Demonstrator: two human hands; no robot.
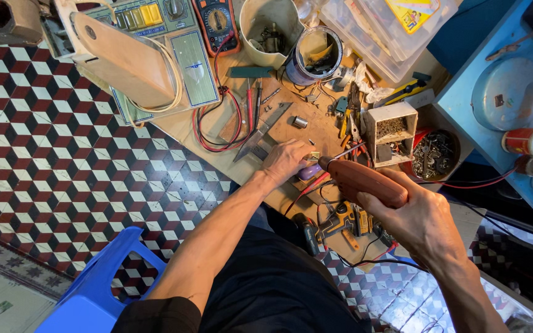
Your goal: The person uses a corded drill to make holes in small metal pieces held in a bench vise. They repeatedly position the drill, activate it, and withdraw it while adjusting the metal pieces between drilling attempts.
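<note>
Wooden bench (316, 132): multimeter (216, 21), red leads (208, 132), white tub (266, 24), screw box (392, 132), metal blade (260, 132).

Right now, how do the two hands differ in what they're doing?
The right hand is raised off the bench, wrapped around a reddish-brown tool handle. The left hand lies low on the wooden bench, pressing on a small purple part. Both are bare and meet at the same spot.

Repair workshop: cluttered wooden bench (316, 132), multimeter (216, 21), screw boxes (392, 132), loose tools, red test leads (208, 132).
</note>
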